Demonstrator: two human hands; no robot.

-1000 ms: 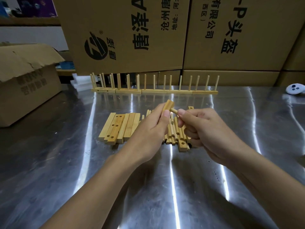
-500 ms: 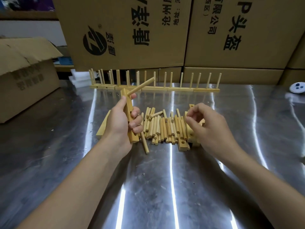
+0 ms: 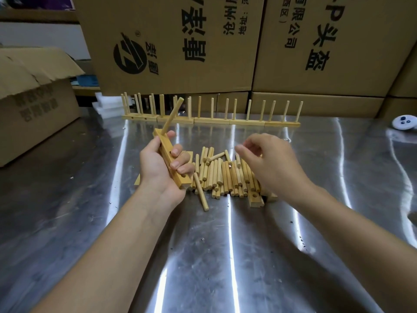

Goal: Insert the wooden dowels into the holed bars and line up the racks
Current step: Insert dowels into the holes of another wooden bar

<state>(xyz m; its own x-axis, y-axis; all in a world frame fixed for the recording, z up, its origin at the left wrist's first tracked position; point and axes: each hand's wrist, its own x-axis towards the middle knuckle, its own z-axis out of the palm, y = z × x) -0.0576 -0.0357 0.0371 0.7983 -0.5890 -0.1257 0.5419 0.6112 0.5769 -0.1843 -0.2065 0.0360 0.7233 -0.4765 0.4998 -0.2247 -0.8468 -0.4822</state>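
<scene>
My left hand (image 3: 161,170) grips a holed wooden bar (image 3: 169,158), held tilted with one dowel (image 3: 172,116) sticking up out of its far end. My right hand (image 3: 270,163) hovers with loosely curled fingers just above a pile of loose dowels (image 3: 222,175) on the steel table and holds nothing. One dowel (image 3: 200,192) lies apart at the pile's near left. A spare holed bar (image 3: 256,198) lies at the pile's near right edge. Finished racks (image 3: 212,120) with upright dowels stand end to end in a row at the back.
Large printed cardboard boxes (image 3: 171,41) wall off the back of the steel table (image 3: 225,256). An open cardboard box (image 3: 33,100) sits at the left. A white round device (image 3: 404,122) lies at the far right edge.
The bar with its one dowel has moved left in my left hand. My right hand has let go of that dowel and dropped to the pile of loose dowels.
</scene>
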